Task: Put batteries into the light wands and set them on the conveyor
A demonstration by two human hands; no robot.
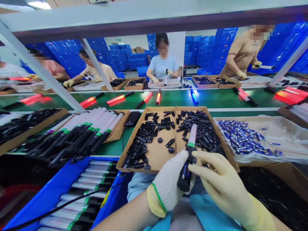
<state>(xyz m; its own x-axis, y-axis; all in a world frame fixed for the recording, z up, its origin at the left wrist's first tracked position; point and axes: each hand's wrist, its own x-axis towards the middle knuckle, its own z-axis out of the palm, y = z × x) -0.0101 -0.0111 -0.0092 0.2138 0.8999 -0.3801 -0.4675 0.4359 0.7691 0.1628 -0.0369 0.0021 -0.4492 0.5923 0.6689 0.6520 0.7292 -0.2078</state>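
My left hand [168, 179], in a white knit glove over a yellow one, is wrapped round the black handle of a light baton [192, 138]. The baton tilts up and away, its pale clear tube ending over the parts tray. Its handle has an open slot with blue batteries [185, 171] inside. My right hand [216, 173], in a pale yellow glove, touches the handle beside that slot. The thumb and fingers are close together there, and whatever small piece they may hold is hidden. Directly beyond lies a cardboard tray [176, 138] of small black plastic parts.
A box of blue batteries [243, 136] stands at right. Batons [81, 131] lie stacked at left, above a blue bin [55, 189] of more batons. Lit batons [158, 97] rest on the green conveyor [175, 100]. Several co-workers sit or stand opposite. A white beam [154, 19] crosses overhead.
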